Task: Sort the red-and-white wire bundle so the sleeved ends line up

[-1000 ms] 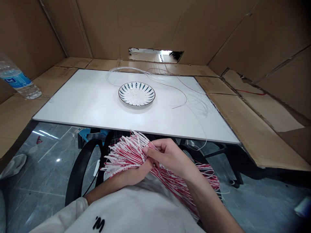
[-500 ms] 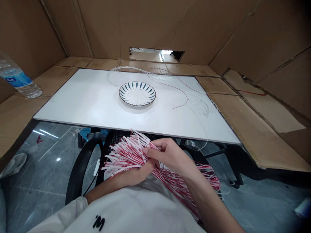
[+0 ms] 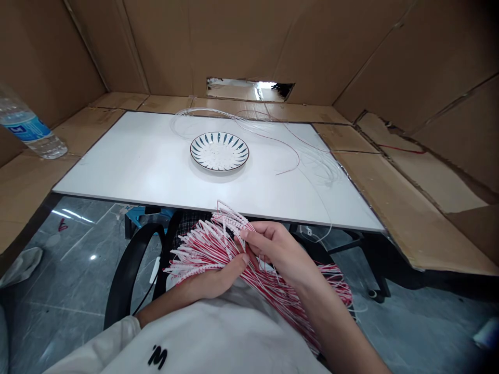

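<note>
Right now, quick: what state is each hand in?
Left hand: closed, holding the bundle of red-and-white strands from below.
Right hand: closed, fingertips pinching strands near the bundle's fanned end.

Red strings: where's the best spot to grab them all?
Probably the middle, from underneath, as the left hand cups them: there the strings lie packed together, while their ends fan out loose toward the table.

A makeshift handwork station, boxed in by cardboard walls (image 3: 241, 41); a white desk (image 3: 128, 166) stands on flattened cardboard. Grey tiled floor (image 3: 58, 280) below; a water bottle (image 3: 27, 130) and patterned plate (image 3: 219, 151) suggest an improvised workshop.
</note>
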`<state>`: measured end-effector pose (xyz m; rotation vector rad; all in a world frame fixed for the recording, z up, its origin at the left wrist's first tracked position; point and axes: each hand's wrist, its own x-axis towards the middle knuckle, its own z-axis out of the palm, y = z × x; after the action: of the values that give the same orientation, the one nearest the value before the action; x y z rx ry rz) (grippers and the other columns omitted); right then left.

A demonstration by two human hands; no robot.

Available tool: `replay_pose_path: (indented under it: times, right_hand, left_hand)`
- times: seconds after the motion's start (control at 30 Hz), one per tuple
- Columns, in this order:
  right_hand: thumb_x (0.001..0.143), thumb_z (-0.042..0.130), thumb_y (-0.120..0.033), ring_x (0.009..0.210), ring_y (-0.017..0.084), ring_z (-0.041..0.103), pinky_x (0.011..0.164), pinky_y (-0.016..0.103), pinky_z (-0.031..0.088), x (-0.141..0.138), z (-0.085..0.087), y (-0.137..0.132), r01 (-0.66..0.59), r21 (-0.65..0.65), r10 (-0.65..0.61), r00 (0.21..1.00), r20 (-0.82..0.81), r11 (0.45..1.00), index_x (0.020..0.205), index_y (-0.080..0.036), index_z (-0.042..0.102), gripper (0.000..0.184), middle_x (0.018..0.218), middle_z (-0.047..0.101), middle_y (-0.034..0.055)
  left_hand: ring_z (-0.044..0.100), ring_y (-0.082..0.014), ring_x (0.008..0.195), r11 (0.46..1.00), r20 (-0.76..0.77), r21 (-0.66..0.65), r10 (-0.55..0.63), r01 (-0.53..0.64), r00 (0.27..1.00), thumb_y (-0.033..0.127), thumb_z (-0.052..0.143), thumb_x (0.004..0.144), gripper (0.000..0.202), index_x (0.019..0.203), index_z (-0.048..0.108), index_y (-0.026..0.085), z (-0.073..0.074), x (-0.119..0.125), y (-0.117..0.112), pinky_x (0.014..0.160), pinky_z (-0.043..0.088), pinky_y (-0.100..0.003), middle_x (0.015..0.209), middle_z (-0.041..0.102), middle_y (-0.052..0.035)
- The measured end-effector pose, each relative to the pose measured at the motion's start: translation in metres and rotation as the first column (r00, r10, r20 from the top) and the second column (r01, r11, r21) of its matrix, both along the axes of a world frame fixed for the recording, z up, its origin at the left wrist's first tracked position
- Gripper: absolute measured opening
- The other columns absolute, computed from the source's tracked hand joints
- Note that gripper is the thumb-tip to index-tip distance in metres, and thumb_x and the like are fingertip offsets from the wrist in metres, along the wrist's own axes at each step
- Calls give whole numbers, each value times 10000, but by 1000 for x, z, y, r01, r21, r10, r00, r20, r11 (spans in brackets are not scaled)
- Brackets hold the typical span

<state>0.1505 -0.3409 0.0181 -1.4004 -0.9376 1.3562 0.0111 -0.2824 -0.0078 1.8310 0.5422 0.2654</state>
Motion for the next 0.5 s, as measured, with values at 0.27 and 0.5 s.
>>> replay_pose_path:
  times: [0.27, 0.5]
  right_hand:
    - [800, 619, -418, 379, 52, 316, 404, 196, 193, 1, 1, 0, 52, 12, -51, 998, -32, 999, 623, -138, 514, 347, 462, 456, -35]
    - [859, 549, -418, 430, 70, 325, 436, 200, 240, 1, -7, -1, 84, 71, -93, 988, 122, 994, 648, -152, 478, 347, 480, 423, -44]
  left_hand:
    - [621, -179, 906, 935, 242, -334, -37, 119, 970, 234, 323, 899, 371, 750, 662, 201, -2, 7, 3, 954, 458, -306, 867, 697, -7]
    - [613, -177, 958, 904, 228, -426, 72, 33, 971, 328, 398, 911, 330, 875, 682, 162, -11, 6, 0, 959, 432, -278, 993, 699, -30]
